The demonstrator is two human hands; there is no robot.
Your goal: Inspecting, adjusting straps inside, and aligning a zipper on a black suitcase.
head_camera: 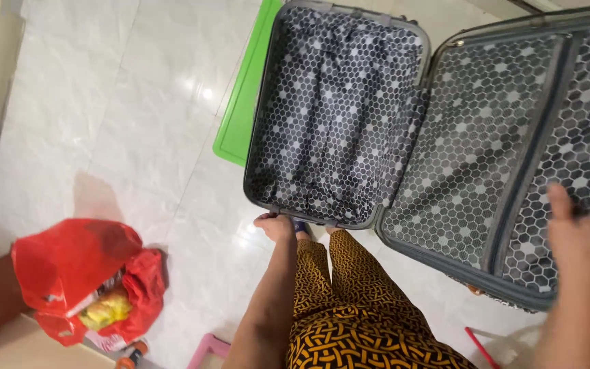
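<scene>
The open suitcase on the floor is held at its six-o'clock rim by the left hand, grip closed; the right hand is laid open-fingered on the lid lining at three o'clock.

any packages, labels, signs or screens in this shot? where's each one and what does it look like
Red plastic bag: on the floor at lower left, crumpled and open.
Yellow packet: inside the red bag's mouth, soft, yellow-green.
Small bottle: lying just below the bag, orange cap; label too small to tell.
No signs or screens in view.
</scene>
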